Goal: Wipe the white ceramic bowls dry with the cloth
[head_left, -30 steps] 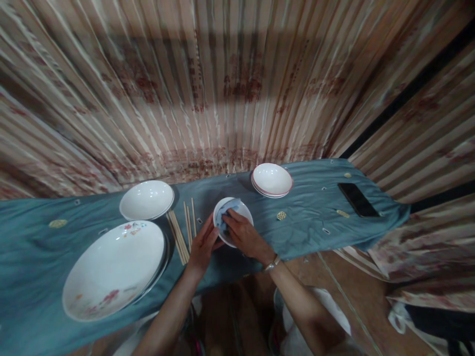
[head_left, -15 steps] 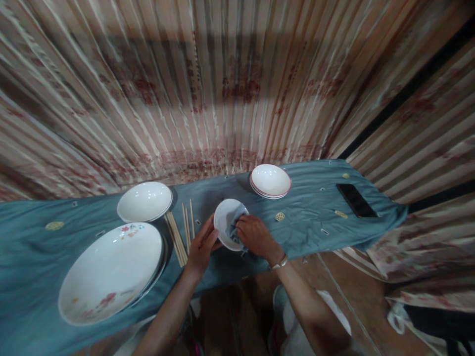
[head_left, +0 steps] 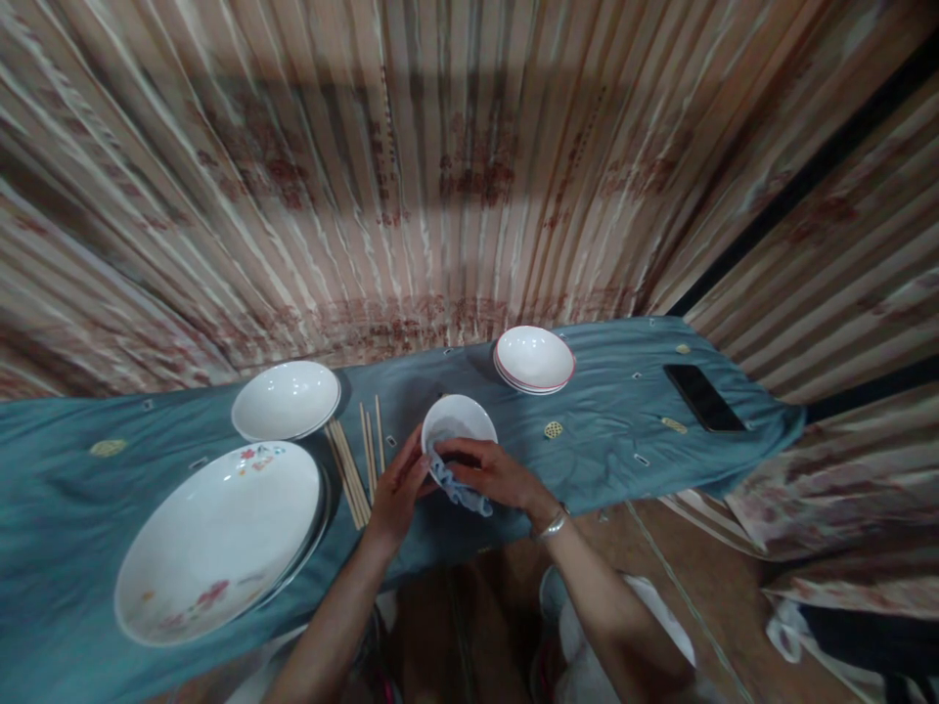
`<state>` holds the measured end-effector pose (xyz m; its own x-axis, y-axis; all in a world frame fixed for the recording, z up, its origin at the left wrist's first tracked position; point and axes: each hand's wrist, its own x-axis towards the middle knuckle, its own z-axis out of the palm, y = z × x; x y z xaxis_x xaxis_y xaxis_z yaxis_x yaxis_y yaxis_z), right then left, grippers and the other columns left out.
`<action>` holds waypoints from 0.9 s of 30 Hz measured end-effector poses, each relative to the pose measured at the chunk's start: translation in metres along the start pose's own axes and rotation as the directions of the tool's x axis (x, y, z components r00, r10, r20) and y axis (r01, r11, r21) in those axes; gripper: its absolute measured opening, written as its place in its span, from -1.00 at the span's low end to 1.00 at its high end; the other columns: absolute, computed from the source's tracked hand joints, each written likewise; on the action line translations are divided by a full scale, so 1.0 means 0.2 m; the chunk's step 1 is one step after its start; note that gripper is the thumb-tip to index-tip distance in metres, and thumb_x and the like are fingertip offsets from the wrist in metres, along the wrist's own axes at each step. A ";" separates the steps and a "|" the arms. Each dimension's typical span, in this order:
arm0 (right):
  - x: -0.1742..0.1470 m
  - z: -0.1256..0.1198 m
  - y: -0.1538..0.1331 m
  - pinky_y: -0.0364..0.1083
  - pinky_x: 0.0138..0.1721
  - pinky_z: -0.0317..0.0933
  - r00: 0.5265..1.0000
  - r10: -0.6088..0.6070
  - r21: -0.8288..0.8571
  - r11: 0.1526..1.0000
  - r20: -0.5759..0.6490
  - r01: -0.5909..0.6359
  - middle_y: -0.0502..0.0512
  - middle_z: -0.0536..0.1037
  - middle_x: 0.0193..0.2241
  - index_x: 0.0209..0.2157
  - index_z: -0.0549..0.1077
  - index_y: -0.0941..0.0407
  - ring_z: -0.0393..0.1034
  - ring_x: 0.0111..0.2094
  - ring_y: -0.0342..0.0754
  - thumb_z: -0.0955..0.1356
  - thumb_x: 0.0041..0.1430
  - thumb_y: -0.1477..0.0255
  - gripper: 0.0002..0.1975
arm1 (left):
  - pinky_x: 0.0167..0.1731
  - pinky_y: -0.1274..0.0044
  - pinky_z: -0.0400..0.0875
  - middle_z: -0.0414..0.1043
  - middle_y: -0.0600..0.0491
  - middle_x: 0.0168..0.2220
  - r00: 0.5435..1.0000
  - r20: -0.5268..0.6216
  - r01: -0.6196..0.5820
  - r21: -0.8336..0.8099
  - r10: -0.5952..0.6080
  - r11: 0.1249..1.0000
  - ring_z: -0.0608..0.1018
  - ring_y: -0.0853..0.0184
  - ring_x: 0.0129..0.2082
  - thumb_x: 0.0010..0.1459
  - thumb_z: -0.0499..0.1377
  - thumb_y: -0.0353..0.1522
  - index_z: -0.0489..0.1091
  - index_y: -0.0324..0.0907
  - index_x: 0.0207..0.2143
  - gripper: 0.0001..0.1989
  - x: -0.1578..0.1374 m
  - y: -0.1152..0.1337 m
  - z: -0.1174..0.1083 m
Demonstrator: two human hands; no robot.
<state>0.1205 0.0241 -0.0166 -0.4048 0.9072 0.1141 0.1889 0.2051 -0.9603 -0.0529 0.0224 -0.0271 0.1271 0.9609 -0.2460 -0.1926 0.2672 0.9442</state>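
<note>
A small white bowl is tilted toward me at the front of the table. My left hand grips it by its left side, thumb at the rim. With my right hand I hold a light blue cloth against the near rim; part of the cloth hangs outside the bowl. The right fingers reach over the rim into the bowl, and their tips are partly hidden. Left of my left hand lie several wooden chopsticks in two loose groups.
Large floral plates are stacked at the left, with white bowls behind them. Red-rimmed bowls stand stacked at the back, right of centre. A black phone lies on the blue tablecloth at the right. A pleated curtain hangs behind.
My right hand and the cloth have moved from the bowl's right inner side to its near rim, with cloth now hanging outside. My left hand keeps its hold.
</note>
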 end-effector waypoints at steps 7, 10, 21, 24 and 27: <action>0.03 0.08 0.02 -0.03 0.07 0.27 0.986 -0.011 0.113 0.993 -0.168 0.030 0.13 0.50 0.02 0.07 0.44 0.11 0.42 0.01 -0.03 0.28 0.24 0.37 -0.63 | -0.12 0.32 0.54 0.37 -0.10 0.18 1.000 0.013 0.012 -0.029 -0.011 1.000 0.45 -0.01 0.12 -0.04 0.31 -0.06 0.28 -0.08 0.21 -0.24 0.00 -0.02 -0.01; 0.04 0.10 0.01 -0.02 0.19 0.15 0.962 -0.102 -0.005 0.995 -0.253 0.104 0.15 0.39 0.14 0.10 0.40 0.08 0.27 0.17 -0.04 0.25 0.26 0.41 -0.62 | -0.11 0.32 0.54 0.41 -0.12 0.14 1.000 0.022 -0.001 -0.028 0.001 1.000 0.46 0.01 0.11 -0.03 0.31 -0.07 0.30 -0.12 0.19 -0.25 0.00 -0.03 -0.01; 0.08 0.04 0.07 0.10 0.29 0.02 0.897 -0.212 -0.500 0.866 -0.389 -0.012 0.32 0.17 0.23 0.27 0.17 0.17 0.11 0.26 0.05 0.16 0.30 0.51 -0.49 | -0.08 0.29 0.52 0.39 -0.10 0.16 0.998 0.052 -0.029 0.014 0.028 1.000 0.42 -0.02 0.15 -0.05 0.35 -0.12 0.32 -0.12 0.18 -0.27 -0.05 0.03 0.03; 0.08 0.03 0.11 0.15 0.28 0.04 0.886 -0.228 -0.573 0.818 -0.404 -0.051 0.38 0.19 0.22 0.27 0.16 0.23 0.10 0.27 0.09 0.15 0.29 0.53 -0.48 | -0.07 0.26 0.51 0.39 -0.13 0.16 0.998 0.056 -0.041 0.023 0.039 0.999 0.43 -0.04 0.13 -0.05 0.34 -0.10 0.31 -0.16 0.19 -0.25 -0.05 0.03 0.02; 0.07 0.01 0.15 0.19 0.26 0.08 0.881 -0.244 -0.623 0.779 -0.406 -0.071 0.37 0.24 0.22 0.28 0.15 0.21 0.11 0.26 0.12 0.15 0.28 0.56 -0.47 | -0.09 0.24 0.51 0.40 -0.16 0.15 0.997 0.064 -0.048 0.025 0.046 0.999 0.45 -0.05 0.11 -0.05 0.33 -0.08 0.28 -0.19 0.21 -0.21 -0.04 0.01 0.02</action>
<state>0.1184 0.0412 -0.0439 -0.0395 0.8982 0.4377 0.7331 0.3237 -0.5981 -0.0510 0.0144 -0.0222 0.1805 0.9656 -0.1874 -0.1744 0.2189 0.9600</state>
